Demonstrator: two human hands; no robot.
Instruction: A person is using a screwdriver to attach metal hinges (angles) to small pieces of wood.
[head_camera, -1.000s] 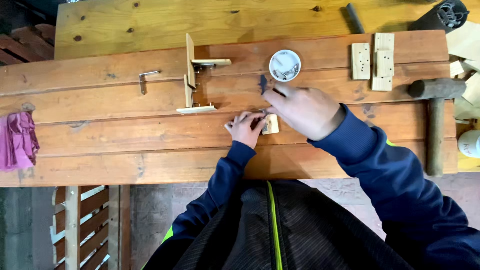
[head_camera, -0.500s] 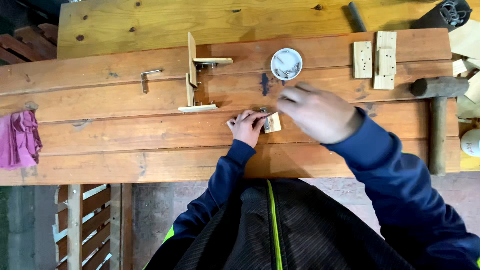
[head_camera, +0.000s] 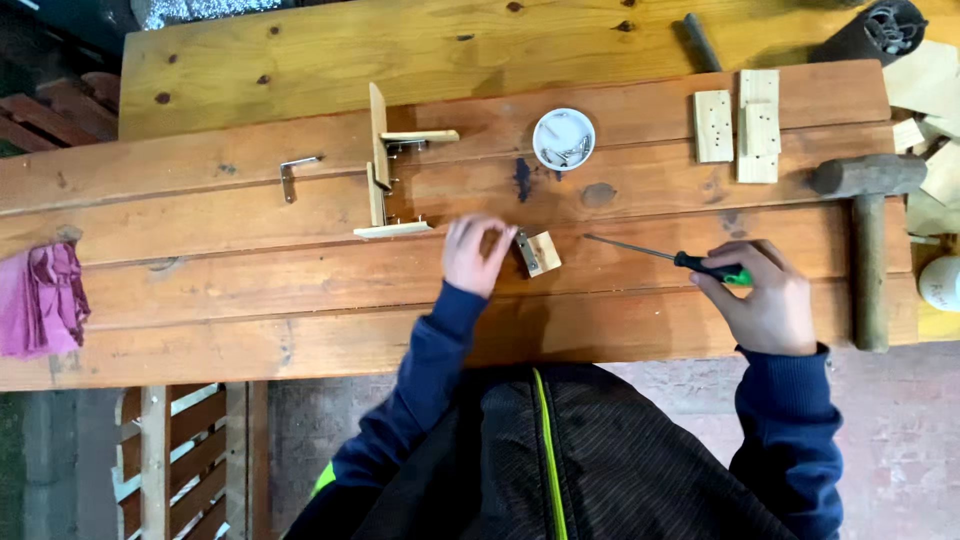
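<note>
My left hand (head_camera: 476, 254) rests on the wooden workbench (head_camera: 250, 300), its fingers against a small wooden block (head_camera: 543, 252) with a metal bracket on its left side. To the right, my right hand (head_camera: 764, 296) grips the green-and-black handle of a screwdriver (head_camera: 660, 257). The thin shaft lies low over the bench and points left toward the block, its tip a little apart from it. Both arms wear dark blue sleeves.
A small white dish (head_camera: 563, 138) of screws sits beyond the block. A partly built wooden frame (head_camera: 385, 165) and a loose metal bracket (head_camera: 292, 173) stand to the left. Drilled wooden pieces (head_camera: 740, 125) and a hammer (head_camera: 868, 235) lie right. A pink cloth (head_camera: 40, 298) hangs at the left edge.
My right hand has pulled away from the block, moving right and toward me, and now holds the screwdriver. My left hand stays at the block.
</note>
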